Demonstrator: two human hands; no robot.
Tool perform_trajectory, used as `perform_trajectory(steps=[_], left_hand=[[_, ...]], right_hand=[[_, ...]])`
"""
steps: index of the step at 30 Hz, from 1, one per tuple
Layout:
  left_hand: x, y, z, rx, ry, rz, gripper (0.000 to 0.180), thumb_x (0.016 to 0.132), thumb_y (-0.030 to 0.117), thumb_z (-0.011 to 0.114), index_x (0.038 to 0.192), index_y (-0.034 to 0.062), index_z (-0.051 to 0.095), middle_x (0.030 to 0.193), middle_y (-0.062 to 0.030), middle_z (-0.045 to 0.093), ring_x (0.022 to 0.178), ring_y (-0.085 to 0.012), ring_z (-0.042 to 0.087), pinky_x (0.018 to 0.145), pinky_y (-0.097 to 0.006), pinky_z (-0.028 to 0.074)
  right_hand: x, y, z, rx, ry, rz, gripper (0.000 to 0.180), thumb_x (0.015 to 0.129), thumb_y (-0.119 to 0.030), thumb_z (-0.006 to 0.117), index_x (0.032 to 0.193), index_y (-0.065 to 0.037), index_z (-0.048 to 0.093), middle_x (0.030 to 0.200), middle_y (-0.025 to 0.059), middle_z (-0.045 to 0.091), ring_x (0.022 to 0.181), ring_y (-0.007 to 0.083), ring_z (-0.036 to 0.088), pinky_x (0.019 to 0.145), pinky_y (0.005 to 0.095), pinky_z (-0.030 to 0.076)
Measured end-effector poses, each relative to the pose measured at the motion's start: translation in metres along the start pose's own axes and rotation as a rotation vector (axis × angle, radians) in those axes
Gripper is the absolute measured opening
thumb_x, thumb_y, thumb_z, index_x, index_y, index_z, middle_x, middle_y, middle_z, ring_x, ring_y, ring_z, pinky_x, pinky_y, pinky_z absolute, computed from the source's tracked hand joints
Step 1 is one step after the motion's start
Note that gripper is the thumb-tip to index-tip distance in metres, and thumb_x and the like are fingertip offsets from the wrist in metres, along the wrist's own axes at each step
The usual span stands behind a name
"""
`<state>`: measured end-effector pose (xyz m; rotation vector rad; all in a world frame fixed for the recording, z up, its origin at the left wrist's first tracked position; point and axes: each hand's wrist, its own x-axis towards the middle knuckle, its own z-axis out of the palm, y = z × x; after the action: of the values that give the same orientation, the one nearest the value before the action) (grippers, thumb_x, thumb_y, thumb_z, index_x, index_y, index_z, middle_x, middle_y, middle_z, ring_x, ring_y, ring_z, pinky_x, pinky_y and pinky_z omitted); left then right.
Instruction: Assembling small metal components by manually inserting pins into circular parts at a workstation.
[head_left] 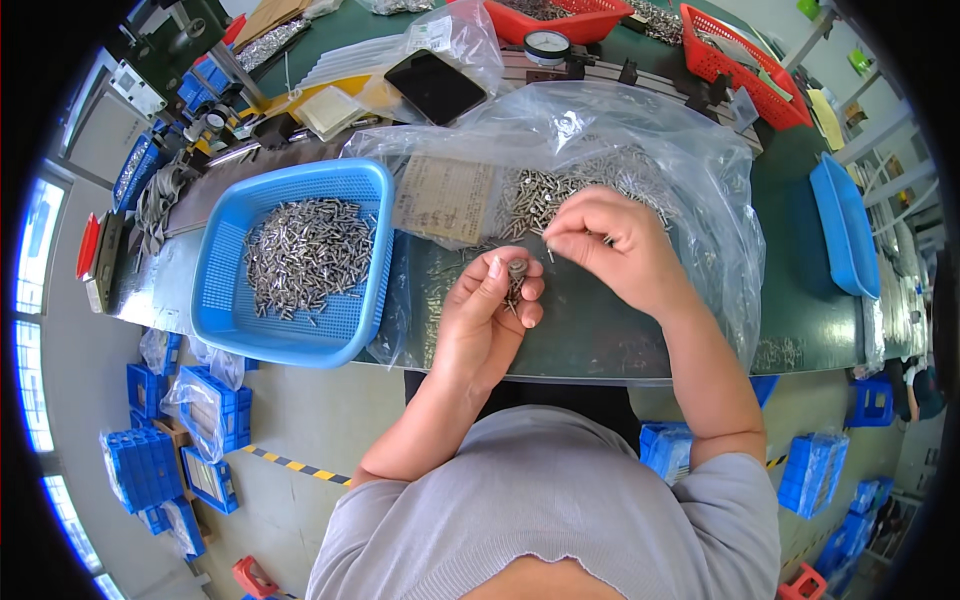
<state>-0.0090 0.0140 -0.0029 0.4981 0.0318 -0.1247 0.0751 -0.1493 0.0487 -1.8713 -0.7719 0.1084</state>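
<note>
Both hands meet over a dark green surface [600,340], seen from above the person's head. Left hand [490,310] is curled, its fingers closed around a small bundle of metal pins [515,285] whose ends stick up between thumb and fingertips. Right hand [610,245] hovers just beside and slightly above it, thumb and forefinger pinched on a single thin pin [550,254] that points down toward the bundle.

Beneath and behind the right hand lies a large clear plastic bag [690,170], crumpled and open, with a loose heap of the same silvery pins [545,190] spread inside it. A brownish paper slip [445,198] rests in the bag's left part.

To the left of the hands, touching the bag's edge, sits a blue plastic mesh basket [225,300] holding a spread of short metal pins [310,255].

Farther back on the surface are a dark flat phone-like device [435,87], a round dial gauge [547,45], two red mesh baskets [745,75] and a blue tray [845,230] at the right edge. Below the surface, stacks of blue crates [165,470] stand on the grey floor. The person wears a grey short-sleeved top [550,510].
</note>
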Motion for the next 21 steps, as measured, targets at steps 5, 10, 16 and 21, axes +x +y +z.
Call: perform_trajectory(steps=[5, 10, 16, 21], left_hand=[[0.000, 0.000, 0.002, 0.023, 0.029, 0.001, 0.027, 0.095, 0.020, 0.050, 0.113, -0.0001, 0.052, 0.098, -0.0094, 0.052, 0.079, -0.0136, 0.047, 0.060, -0.022, 0.041], [0.000, 0.000, 0.002, 0.019, 0.021, 0.002, 0.027, 0.095, 0.020, 0.049, 0.114, 0.0006, 0.052, 0.098, -0.0096, 0.051, 0.079, -0.0136, 0.046, 0.060, -0.022, 0.040], [-0.001, 0.001, 0.001, -0.013, 0.006, -0.006, 0.019, 0.095, 0.021, 0.050, 0.102, 0.0039, 0.055, 0.094, -0.0081, 0.057, 0.076, -0.0134, 0.049, 0.059, -0.025, 0.040], [-0.001, 0.001, 0.002, 0.013, 0.036, -0.023, 0.017, 0.095, 0.021, 0.050, 0.098, 0.0046, 0.054, 0.092, -0.0077, 0.057, 0.074, -0.0123, 0.047, 0.058, -0.024, 0.039]], right_hand=[[0.000, 0.017, -0.001, -0.492, -0.036, -0.150, 0.018, 0.069, -0.003, 0.070, 0.086, -0.008, 0.067, 0.085, 0.0042, 0.057, 0.086, 0.0236, 0.055, 0.075, 0.0340, 0.046], [-0.001, 0.018, 0.005, -0.543, -0.068, -0.169, 0.016, 0.066, -0.004, 0.072, 0.081, -0.009, 0.066, 0.083, 0.0037, 0.055, 0.087, 0.0233, 0.053, 0.075, 0.0349, 0.045], [0.000, 0.019, 0.003, -0.584, -0.099, -0.202, 0.014, 0.067, -0.006, 0.070, 0.079, -0.007, 0.062, 0.083, 0.0040, 0.055, 0.087, 0.0243, 0.052, 0.076, 0.0346, 0.045], [0.001, -0.002, -0.002, 0.013, -0.137, 0.045, 0.007, 0.081, -0.007, 0.064, 0.082, -0.004, 0.058, 0.079, 0.0025, 0.055, 0.073, 0.0139, 0.053, 0.066, 0.0273, 0.043]])
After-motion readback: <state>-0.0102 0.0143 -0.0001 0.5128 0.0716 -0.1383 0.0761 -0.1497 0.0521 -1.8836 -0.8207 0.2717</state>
